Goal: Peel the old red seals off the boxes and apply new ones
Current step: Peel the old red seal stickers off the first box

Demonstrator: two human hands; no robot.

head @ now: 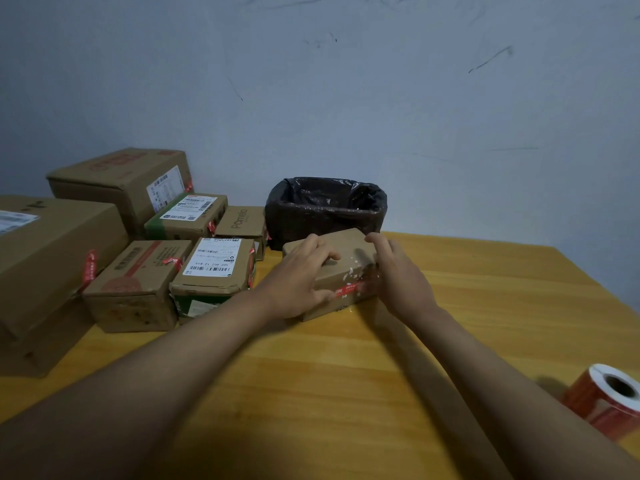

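Observation:
A small brown cardboard box (346, 251) lies on the wooden table (346, 375) in the middle of the view. A torn red seal (348, 289) with white scraps around it runs along the box's near edge. My left hand (299, 275) grips the box from the left, fingers curled over its top and thumb at the seal's left end. My right hand (398, 271) is at the box's right end, fingers curled against the seal's right part; its fingertips are hidden.
Several cardboard boxes (138, 282) with red seals stand stacked at the left. A bin lined with a black bag (325, 206) sits behind the small box against the wall. A roll of red seals (609, 396) lies at the table's right front.

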